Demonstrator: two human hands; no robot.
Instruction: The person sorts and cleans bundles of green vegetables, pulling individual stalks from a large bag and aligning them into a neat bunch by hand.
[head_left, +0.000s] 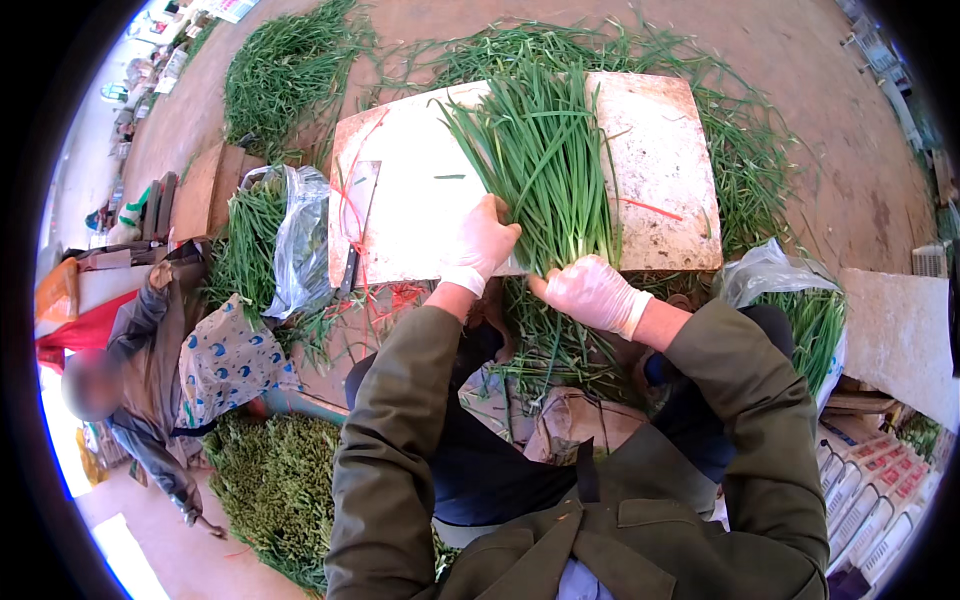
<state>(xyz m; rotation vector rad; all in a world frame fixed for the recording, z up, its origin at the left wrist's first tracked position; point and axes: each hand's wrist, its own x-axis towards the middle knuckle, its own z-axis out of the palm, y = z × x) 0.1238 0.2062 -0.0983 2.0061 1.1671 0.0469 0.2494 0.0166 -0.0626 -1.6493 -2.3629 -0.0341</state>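
A bunch of garlic chives (559, 165) lies on a worn white board (412, 172), leaf tips pointing away from me and pale stem ends at the near edge. My right hand (596, 296), in a thin whitish glove, is curled closed at those stem ends. Against the bunch's left side rests my left hand (480, 244), gloved alike, thumb and fingers bent; whether it grips any stalks is hidden. A cleaver (360, 202) with a black handle lies at the board's left end. Red ties (649, 208) are on the board, and a cut leaf piece (450, 177) lies near its middle.
Loose greens (292, 75) are heaped on the floor beyond the board. Plastic-wrapped greens stand left (259, 232) and right (814, 330). A pile of budded stalks (277, 480) lies lower left, near another person (150, 352). White crates (877, 502) stand at lower right.
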